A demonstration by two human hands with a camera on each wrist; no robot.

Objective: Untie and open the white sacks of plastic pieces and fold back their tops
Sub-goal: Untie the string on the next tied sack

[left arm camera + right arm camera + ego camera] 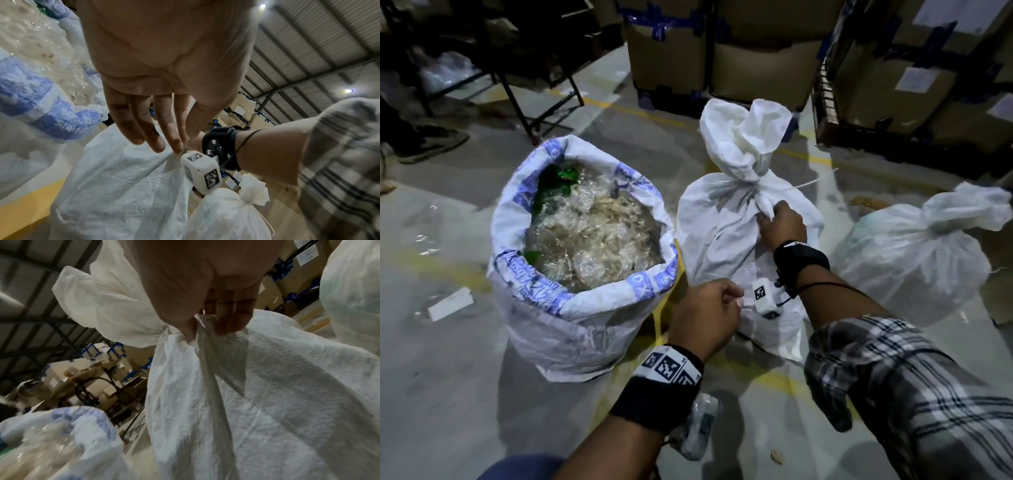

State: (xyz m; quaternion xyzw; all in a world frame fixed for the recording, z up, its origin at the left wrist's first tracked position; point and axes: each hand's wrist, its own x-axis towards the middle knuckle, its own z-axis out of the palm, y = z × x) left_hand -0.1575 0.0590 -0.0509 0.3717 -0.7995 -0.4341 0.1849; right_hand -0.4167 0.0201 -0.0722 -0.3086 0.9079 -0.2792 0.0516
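A tied white sack (722, 219) stands in the middle, its neck (756, 190) bunched under a loose tie string (815, 181). My right hand (768, 214) pinches a fold of fabric just below that neck; the right wrist view shows thumb and fingers closed on the fold (203, 331). My left hand (732, 301) is lower on the sack's near side, where thumb and forefinger pinch a tuft of its cloth (182, 149). To the left stands an open sack (544, 308) with its blue-printed top folded back, full of clear plastic pieces (592, 233). Another tied sack (914, 260) stands at the right.
Stacked cardboard boxes (671, 51) with blue tape line the back. A black metal frame (534, 113) and someone's shoe (431, 144) are at the far left. A paper scrap (450, 303) lies on the grey floor with yellow lines.
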